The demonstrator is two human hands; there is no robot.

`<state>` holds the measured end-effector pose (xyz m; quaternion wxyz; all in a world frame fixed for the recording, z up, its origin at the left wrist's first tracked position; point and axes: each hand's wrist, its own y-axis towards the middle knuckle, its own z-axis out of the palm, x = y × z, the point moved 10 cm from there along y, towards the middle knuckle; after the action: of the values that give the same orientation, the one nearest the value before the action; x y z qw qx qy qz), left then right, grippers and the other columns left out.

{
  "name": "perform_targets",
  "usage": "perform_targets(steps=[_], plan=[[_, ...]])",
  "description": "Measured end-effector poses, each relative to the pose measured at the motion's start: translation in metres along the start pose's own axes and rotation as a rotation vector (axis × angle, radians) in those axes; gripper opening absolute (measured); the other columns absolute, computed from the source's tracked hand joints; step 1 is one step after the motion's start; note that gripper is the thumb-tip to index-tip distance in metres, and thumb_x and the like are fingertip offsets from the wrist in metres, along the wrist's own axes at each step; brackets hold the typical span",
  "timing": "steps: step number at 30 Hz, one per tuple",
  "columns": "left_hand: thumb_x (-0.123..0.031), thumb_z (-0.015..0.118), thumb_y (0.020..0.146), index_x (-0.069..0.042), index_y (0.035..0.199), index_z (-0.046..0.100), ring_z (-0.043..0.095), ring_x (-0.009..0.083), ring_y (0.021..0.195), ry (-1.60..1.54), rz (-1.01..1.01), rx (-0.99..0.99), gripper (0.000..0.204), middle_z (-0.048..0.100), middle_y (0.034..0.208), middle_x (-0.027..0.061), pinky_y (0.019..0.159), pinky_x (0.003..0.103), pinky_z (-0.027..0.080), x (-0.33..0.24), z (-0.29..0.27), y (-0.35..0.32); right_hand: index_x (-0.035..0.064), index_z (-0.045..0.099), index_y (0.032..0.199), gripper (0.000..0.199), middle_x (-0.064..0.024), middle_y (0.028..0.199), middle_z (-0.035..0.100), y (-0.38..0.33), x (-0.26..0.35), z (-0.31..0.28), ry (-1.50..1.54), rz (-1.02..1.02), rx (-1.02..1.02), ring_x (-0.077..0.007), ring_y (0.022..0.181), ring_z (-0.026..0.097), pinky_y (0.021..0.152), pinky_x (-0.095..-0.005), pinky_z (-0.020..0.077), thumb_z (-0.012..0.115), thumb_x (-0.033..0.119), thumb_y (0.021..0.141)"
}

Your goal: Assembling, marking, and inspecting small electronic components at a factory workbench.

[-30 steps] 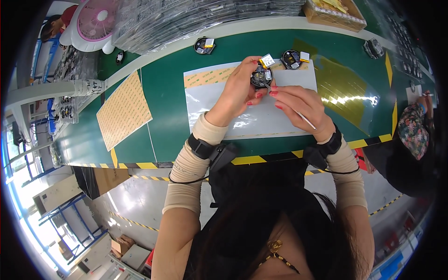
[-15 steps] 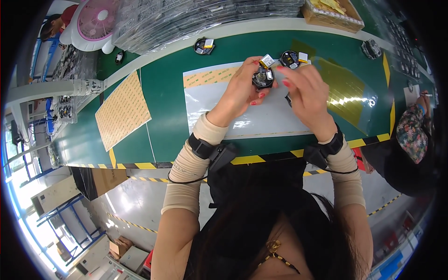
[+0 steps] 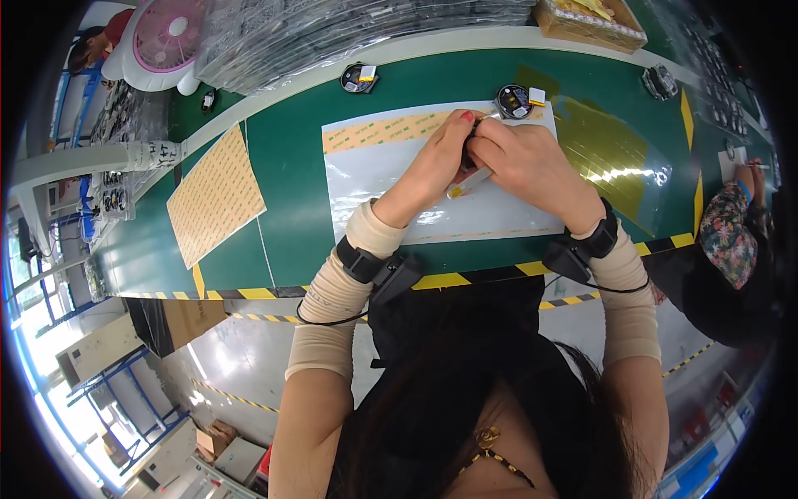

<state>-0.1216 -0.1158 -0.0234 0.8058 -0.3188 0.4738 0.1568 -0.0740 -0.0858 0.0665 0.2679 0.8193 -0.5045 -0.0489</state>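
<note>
Over the pale sheet (image 3: 374, 191), my left hand (image 3: 434, 164) is closed round a small round black device (image 3: 470, 155), mostly hidden by fingers. My right hand (image 3: 536, 165) presses in from the other side, its fingers curled onto the same device. Below their fingertips sticks out a flat silvery piece with a yellow end (image 3: 457, 191), which looks like a small battery pouch. Just beyond my right hand lies another opened round device (image 3: 514, 101) with a silver battery (image 3: 536, 96) beside it. A similar opened device (image 3: 358, 78) sits farther left.
A peach adhesive-backed sheet (image 3: 216, 195) lies left, and a yellow transparent film (image 3: 611, 162) right. Stacked clear plastic trays (image 3: 357, 37), a cardboard box (image 3: 590, 25) and a pink-white fan (image 3: 170, 37) stand at the back. A co-worker's floral sleeve (image 3: 731, 233) shows at far right.
My right hand has moved left and closed against the device in my left hand. The device is turned and now largely covered; the silvery piece shows below the fingers instead of above.
</note>
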Motion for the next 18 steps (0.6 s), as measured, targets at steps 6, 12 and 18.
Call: perform_targets(steps=[6,12,18], plan=[[-0.031,0.029,0.094,-0.005,0.105,0.05,0.042,0.0058,0.06,0.048,-0.01,0.011,0.035,0.05,0.073,0.0016,0.051,0.019,0.035,0.0,0.002,-0.001,0.0063,0.054,0.074,0.021,-0.0035,0.077,0.049,-0.005,-0.007,-0.004,0.082,0.061,-0.109,-0.0187,0.056,0.054,0.048,-0.0287,0.0429,0.065,0.001,0.057],[-0.029,0.028,0.093,-0.005,0.107,0.05,0.043,0.0081,0.057,0.025,0.042,-0.046,0.035,0.051,0.073,0.0035,0.042,0.02,0.032,-0.007,-0.001,0.0,0.0068,0.053,0.073,0.023,-0.0032,0.071,0.049,-0.007,-0.013,-0.011,0.086,0.158,-0.215,-0.0185,0.052,0.053,0.046,-0.028,0.042,0.065,0.0,0.055],[-0.03,0.028,0.093,-0.008,0.106,0.049,0.043,0.0098,0.053,-0.082,-0.046,0.003,0.033,0.052,0.076,0.0048,0.038,0.022,0.029,-0.006,0.0,-0.003,0.006,0.054,0.076,0.021,-0.0036,0.069,0.05,-0.011,-0.019,-0.013,0.164,0.261,-0.264,-0.0167,0.052,0.053,0.045,-0.0264,0.0412,0.064,-0.004,0.06]])
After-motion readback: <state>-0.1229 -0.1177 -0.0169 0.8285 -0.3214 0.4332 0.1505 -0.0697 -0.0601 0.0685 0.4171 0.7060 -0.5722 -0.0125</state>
